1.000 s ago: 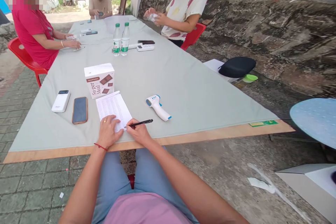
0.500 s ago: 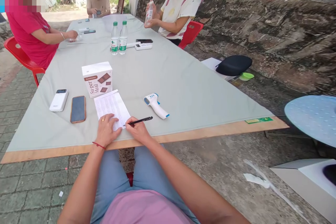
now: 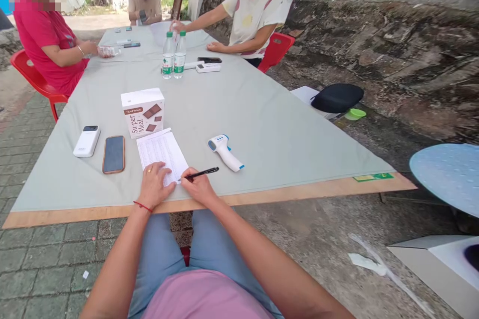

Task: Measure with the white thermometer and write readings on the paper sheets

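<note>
1 cloth-covered counter [image 3: 269, 124] carries the sheet [image 3: 163, 152] near its front edge. Left grip [image 3: 154, 182], spread upon it, may let it skew if pressure slackens. Right grip [image 3: 197, 188] clasps the pen [image 3: 204, 173]; a jolt could stray its tip.

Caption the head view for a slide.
Left hand on a paper sheet, right hand holding a pen at its edge.

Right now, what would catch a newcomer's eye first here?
At the near table edge, the left hand rests on a paper sheet and the right hand holds a black pen to it. Behind the sheet stands a Super Meal box; an infrared thermometer lies to the right.
</note>
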### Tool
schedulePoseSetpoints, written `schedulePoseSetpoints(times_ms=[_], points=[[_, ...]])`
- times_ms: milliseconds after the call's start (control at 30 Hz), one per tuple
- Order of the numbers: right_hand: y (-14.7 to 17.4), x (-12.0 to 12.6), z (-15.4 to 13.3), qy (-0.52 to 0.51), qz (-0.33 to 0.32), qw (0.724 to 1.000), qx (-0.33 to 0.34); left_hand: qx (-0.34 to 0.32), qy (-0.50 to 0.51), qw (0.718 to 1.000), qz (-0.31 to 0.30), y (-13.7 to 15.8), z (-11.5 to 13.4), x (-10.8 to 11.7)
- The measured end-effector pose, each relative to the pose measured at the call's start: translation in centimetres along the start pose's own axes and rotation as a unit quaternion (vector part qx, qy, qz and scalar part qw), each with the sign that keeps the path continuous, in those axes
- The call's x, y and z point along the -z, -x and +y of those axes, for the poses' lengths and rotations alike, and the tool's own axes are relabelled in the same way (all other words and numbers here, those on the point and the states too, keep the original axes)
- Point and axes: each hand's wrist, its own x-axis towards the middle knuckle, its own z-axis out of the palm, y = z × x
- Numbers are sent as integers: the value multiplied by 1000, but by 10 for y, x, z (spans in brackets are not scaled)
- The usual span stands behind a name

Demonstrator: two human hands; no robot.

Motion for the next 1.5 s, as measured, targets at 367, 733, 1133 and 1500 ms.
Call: schedulePoseSetpoints(times_ms=[367,733,1133,1500], points=[[1,-1,0,-13,14,1000,0,3,7,1000,3,0,0,-1],[2,0,0,-14,13,1000,-12,5,7,1000,4,1,0,-3],[3,1,0,-19,15,999,-24,-1,9,1000,15,2,-2,-6],[1,0,3,-7,13,1000,-21,1,12,1000,12,1,-2,-5]])
